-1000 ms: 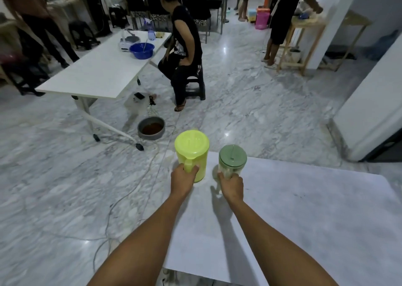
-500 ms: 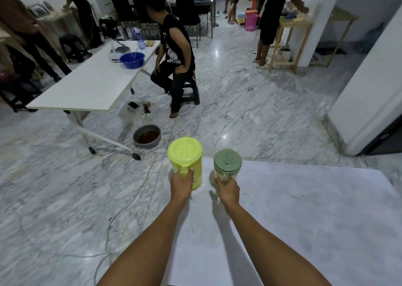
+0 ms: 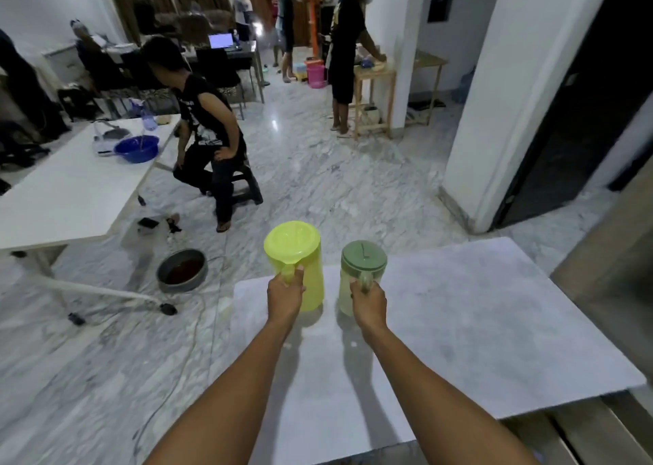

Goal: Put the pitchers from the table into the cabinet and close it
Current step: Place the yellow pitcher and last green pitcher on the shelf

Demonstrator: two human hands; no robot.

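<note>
A bright yellow pitcher with a yellow lid is near the far left corner of the white table. My left hand is closed around its handle. Just to its right is a clear pitcher with a green lid, and my right hand grips its handle. Both pitchers are upright; whether they rest on the table or hang just above it I cannot tell. A brownish panel at the right edge may be the cabinet; I cannot tell.
On the marble floor to the left are a grey bowl, cables and a long white table with a blue basin. A person sits on a stool beyond. A white pillar and a dark doorway stand to the right.
The view has tilted up and turned right, showing more of the room. Both hands keep their grip on the pitcher handles, and the pitchers seem to have risen a little.
</note>
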